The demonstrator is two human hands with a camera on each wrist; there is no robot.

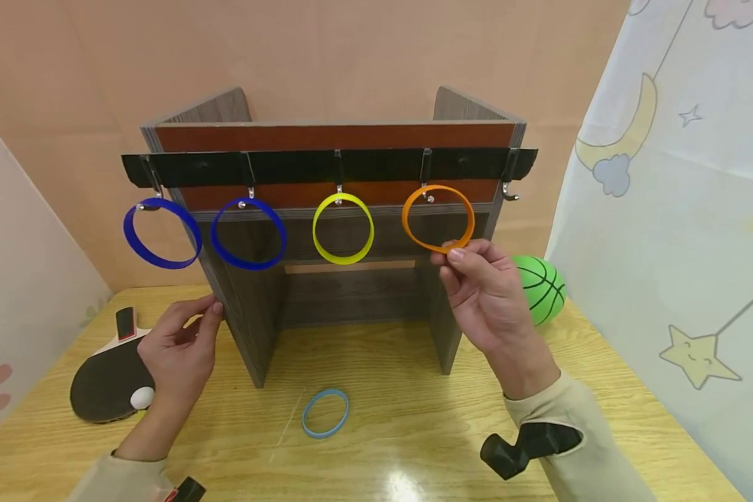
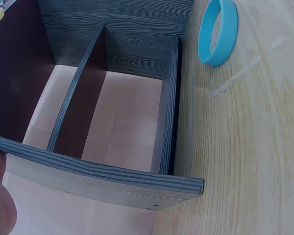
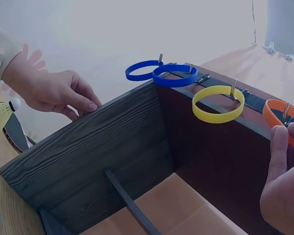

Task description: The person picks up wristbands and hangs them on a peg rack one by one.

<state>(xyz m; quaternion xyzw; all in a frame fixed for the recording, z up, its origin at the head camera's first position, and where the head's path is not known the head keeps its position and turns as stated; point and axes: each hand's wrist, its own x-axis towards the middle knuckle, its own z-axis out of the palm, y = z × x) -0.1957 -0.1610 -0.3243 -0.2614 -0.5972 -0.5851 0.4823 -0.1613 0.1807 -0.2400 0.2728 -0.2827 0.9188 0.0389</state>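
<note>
My right hand point(image 1: 492, 296) pinches the lower rim of an orange wristband point(image 1: 406, 222) between thumb and fingers. The band's top encircles a metal hook point(image 1: 425, 174) on a black strip point(image 1: 383, 167). With its thumb and fingers, my left hand point(image 1: 178, 341) grips the front edge of the grey wooden shelf's left side panel point(image 1: 238, 314). Two blue wristbands, the outer one point(image 1: 139, 249) and the inner one point(image 1: 251, 265), and a yellow wristband point(image 1: 344, 260) hang from other hooks. On the table lies a light blue wristband point(image 2: 224, 44).
The far-right hook point(image 1: 510, 192) carries no band. Left of the shelf is a black table tennis paddle point(image 1: 103, 376) with a white ball point(image 1: 142, 398) at its edge. Behind my right hand sits a green ball point(image 1: 542, 289). A yellow shuttlecock-like object point(image 3: 1, 116) shows at the left.
</note>
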